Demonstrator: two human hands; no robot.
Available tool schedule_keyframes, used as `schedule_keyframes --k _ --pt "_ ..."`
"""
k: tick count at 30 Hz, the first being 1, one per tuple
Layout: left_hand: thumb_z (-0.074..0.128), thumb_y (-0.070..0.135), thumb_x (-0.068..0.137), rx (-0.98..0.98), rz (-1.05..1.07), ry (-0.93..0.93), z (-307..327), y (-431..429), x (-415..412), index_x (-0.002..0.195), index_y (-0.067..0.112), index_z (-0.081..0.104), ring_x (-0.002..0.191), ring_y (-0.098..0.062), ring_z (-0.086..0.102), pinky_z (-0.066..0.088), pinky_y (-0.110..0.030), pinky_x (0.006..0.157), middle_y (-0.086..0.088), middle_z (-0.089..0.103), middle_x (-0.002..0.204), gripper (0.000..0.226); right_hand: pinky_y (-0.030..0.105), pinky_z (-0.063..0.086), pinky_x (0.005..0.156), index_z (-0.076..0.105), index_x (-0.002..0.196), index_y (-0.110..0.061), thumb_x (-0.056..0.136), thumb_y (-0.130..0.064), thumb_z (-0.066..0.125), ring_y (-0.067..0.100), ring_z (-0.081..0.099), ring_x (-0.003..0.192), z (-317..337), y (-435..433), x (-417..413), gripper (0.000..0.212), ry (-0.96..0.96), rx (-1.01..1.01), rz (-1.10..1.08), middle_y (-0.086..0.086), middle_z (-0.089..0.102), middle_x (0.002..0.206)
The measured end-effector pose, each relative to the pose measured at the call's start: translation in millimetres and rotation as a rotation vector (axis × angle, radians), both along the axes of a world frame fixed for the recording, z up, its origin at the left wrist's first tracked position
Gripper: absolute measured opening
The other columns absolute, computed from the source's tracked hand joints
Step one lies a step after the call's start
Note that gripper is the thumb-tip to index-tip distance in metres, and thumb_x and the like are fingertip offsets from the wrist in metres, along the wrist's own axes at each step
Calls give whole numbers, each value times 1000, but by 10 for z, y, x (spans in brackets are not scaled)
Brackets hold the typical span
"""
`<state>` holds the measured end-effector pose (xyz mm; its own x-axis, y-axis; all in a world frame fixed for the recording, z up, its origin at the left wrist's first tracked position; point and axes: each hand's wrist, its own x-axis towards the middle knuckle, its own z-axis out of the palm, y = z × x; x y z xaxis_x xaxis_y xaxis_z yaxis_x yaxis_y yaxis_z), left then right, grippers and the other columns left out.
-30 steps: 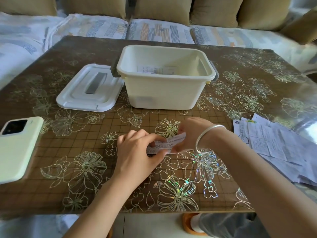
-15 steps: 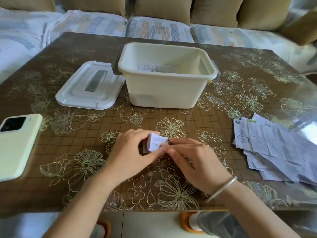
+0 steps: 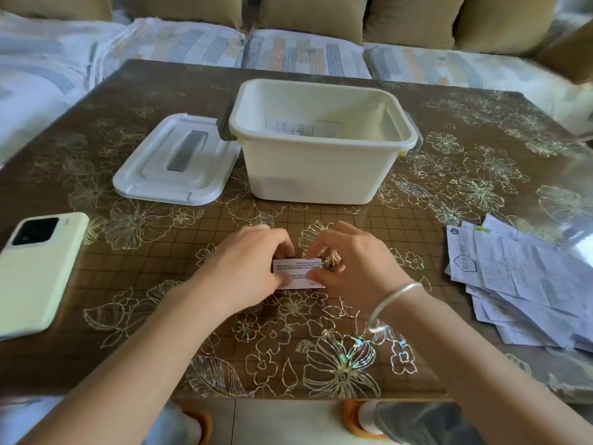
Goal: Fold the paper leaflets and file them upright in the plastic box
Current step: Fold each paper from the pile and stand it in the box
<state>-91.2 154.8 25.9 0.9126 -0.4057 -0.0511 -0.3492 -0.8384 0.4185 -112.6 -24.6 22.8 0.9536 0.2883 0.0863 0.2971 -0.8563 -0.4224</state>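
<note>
Leaflet (image 3: 298,273) flat between both hands (image 3: 247,264) (image 3: 356,268)

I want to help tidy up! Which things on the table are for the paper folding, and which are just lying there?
For the job: folded leaflet, held by left hand and right hand; plastic box with filed leaflets inside; pile of loose leaflets.

Just lying about: phone; box lid, set aside beside the box.
</note>
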Motion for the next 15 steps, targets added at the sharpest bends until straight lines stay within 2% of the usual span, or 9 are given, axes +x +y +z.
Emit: schedule_keyframes --k 2,4,6,8,10,12,15 --pt "74 36 82 47 -12 12 55 -34 30 107 31 60 94 -6 52 38 -22 75 13 56 104 30 25 43 84 59 110 -24 76 -36 75 14 53 98 36 71 142 39 97 -125 27 -6 58 106" --pt "76 42 78 55 -24 41 83 -53 63 103 29 61 92 -8 53 38 -23 73 11 57 101 32 27 45 85 57 113 -23 75 -37 76 18 55 100 77 144 247 44 162 -196 70 -3 61 107" --pt "76 47 75 48 -26 61 97 -51 76 97 27 63 94 -9 51 38 -25 75 10 54 99 33 27 46 82 61 111 -25 76 -38 74 18 57 97 133 174 294 40 189 -237 98 -3 61 104" --pt "74 43 78 40 -43 21 116 -32 80 93 26 64 99 -11 46 40 -27 79 10 51 100 24 24 43 76 65 104 -27 81 -37 71 17 57 91 212 198 275 26 161 -272 123 -5 58 97" --pt "76 38 79 -41 -53 -42 201 8 88 86 29 63 92 -5 50 43 -24 75 15 53 96 17 25 44 75 68 98 -26 82 -36 70 15 56 86 308 189 246 18 104 -234 112 -7 55 92" --pt "79 33 77 -183 -33 -44 377 65 157 78 30 64 77 -2 57 41 -16 63 16 63 79 16 25 45 70 69 90 -23 80 -35 73 16 57 81 475 143 277 16 26 -146 78 -7 59 88" --pt "79 24 77 -401 -12 -68 707 115 283 77 31 66 74 4 61 44 -9 63 22 66 78 14 23 45 63 70 82 -26 76 -31 76 10 56 70 809 76 428 10 -83 31 60 -11 62 75"
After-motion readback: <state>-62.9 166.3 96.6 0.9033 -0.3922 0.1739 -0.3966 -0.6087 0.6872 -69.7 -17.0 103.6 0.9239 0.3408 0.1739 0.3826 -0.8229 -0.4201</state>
